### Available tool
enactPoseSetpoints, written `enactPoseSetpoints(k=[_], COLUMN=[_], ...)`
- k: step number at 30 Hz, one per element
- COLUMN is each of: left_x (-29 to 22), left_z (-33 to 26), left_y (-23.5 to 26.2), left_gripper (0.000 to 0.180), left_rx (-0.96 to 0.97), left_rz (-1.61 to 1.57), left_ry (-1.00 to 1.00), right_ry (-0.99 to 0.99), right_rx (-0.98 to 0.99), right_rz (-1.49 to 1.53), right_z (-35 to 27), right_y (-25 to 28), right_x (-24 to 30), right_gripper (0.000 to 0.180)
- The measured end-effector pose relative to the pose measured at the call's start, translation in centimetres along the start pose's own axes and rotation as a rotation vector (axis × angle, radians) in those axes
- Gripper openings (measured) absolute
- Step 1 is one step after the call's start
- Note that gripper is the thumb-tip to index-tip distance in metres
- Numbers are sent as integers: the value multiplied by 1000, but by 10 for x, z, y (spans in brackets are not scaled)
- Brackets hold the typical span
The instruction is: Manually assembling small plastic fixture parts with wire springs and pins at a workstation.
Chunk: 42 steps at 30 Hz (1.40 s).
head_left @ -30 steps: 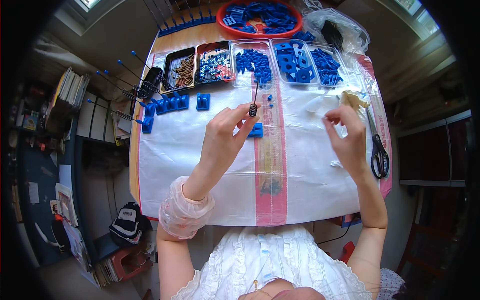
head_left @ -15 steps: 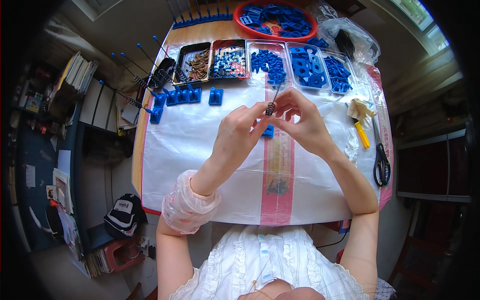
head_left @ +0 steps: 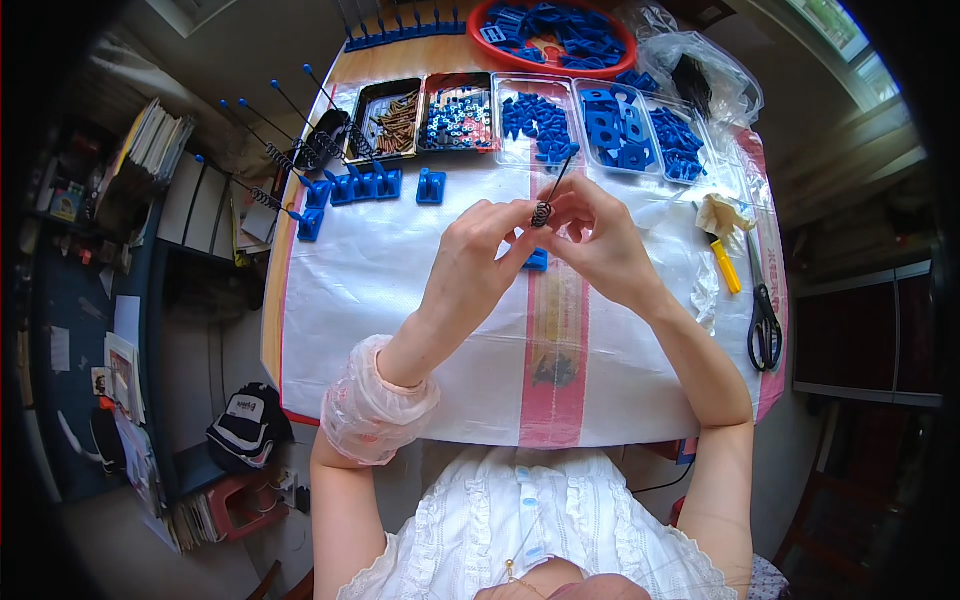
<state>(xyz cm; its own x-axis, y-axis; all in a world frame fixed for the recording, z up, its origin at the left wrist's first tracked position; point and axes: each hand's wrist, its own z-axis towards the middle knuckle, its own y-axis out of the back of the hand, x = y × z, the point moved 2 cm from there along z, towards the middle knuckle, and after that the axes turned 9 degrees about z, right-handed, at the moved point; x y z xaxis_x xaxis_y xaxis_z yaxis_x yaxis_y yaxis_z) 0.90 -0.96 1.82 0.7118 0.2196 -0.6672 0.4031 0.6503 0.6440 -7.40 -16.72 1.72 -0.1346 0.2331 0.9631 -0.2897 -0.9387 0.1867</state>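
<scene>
Over the middle of the table, a black coil spring (head_left: 541,214) with a straight wire stem and a blue tip stands between my two hands, its stem leaning up and to the right. The fingertips of my left hand (head_left: 480,245) pinch its lower part from one side. From the other side my right hand (head_left: 608,245) closes its fingers on the same spring. Just beneath the fingers shows part of a blue plastic base (head_left: 536,260); its upper part is hidden, so I cannot tell how the spring joins it.
Trays of brown screws (head_left: 398,125), nuts (head_left: 458,115) and small blue parts (head_left: 535,120) line the far side, before a red basin (head_left: 480,35). Blue bases with springs (head_left: 365,185) stand left. Black scissors (head_left: 765,330) and a yellow-handled tool (head_left: 725,265) lie right.
The wire stem's tilt has shifted slightly, and its blue tip shows more distinctly. Both hands stay around the spring in nearly the same place.
</scene>
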Motion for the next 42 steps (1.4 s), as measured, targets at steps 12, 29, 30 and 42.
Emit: enactPoseSetpoints(k=[12,29,30,42], left_x=[5,4,5,30], left_z=[-2,-3,-4,-19], left_y=[-2,0,0,25], left_gripper=[23,29,32,48], left_rx=[-49,-65,-53,232], left_rz=[45,99,83,254], left_ry=[-51,-110,-100,15], right_ry=[7,-42,-33,-66], right_rx=[1,30,32,61], right_rz=[-4,78,54,-101], right_z=[-1,-2,-2,-4], right_y=[-5,-1,-1,-4], right_x=[-1,-9,-9,0], right_gripper=[26,25,25,19])
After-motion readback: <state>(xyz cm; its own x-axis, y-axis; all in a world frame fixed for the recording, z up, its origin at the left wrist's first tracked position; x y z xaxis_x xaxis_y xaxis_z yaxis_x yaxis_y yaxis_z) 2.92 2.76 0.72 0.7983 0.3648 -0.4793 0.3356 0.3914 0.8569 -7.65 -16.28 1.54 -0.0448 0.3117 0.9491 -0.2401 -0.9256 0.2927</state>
